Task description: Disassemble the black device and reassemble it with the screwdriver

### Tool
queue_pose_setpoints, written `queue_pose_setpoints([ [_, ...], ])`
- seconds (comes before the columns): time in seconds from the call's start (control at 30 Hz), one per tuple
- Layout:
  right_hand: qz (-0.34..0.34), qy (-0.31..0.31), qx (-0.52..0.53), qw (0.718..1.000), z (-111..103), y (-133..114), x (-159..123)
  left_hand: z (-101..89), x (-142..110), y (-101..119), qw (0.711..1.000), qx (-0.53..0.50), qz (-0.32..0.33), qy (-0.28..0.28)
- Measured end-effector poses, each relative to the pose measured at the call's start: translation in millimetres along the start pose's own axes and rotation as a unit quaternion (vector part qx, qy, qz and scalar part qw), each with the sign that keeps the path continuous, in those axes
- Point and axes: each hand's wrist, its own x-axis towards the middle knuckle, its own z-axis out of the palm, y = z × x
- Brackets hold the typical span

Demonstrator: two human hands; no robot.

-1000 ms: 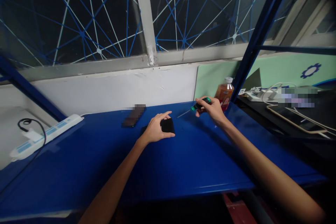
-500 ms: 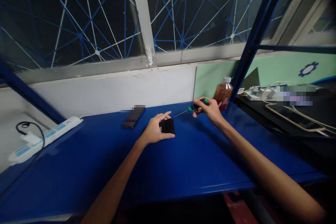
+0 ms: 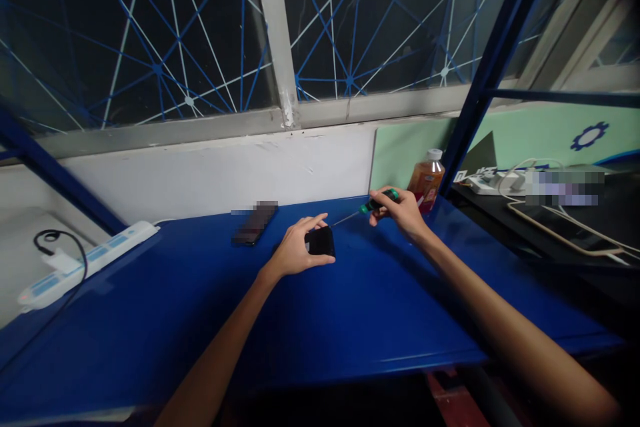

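Observation:
My left hand (image 3: 299, 248) grips a small black box-shaped object (image 3: 321, 240) on the blue table (image 3: 300, 320), fingers along its far side and thumb along the near side. Its exact kind cannot be made out, and the palm covers its left part. Held in my right hand (image 3: 400, 210) is a screwdriver (image 3: 379, 201) with a green and black handle. The thin shaft slants down to the left, and its tip is at the far right corner of the black object; whether they touch is too small to tell.
A dark phone-like slab (image 3: 255, 223) lies behind my left hand. At the left stands a white power strip (image 3: 90, 265) with a black cable. A bottle of reddish drink (image 3: 426, 180) is behind my right hand. On the black surface at right lies a phone (image 3: 565, 228) among cables.
The view has shifted very slightly. Both hands, the screwdriver and the black object keep nearly the same positions relative to each other.

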Motion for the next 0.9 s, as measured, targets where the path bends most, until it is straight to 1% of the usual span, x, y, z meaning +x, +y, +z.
queue_pose_setpoints([
  [0.23,0.002,-0.009,-0.006,1.0,-0.9,-0.3,-0.4,0.1,0.0,1.0,1.0,0.0,0.003,0.011],
  [0.57,-0.044,0.025,-0.053,0.997,5.1,-3.3,-3.9,0.4,0.3,2.7,1.0,0.01,0.013,0.009],
  [0.7,-0.037,0.006,-0.053,0.998,3.1,-2.1,-4.0,0.5,0.2,2.6,1.0,0.005,0.013,0.012],
  [0.8,-0.014,-0.026,-0.004,1.0,0.3,0.0,-2.8,-0.1,0.2,2.9,1.0,0.006,0.011,0.018],
  [0.9,-0.012,-0.033,0.022,0.999,-0.9,1.4,-1.6,-0.8,-0.3,3.5,1.0,0.01,0.005,0.02],
])
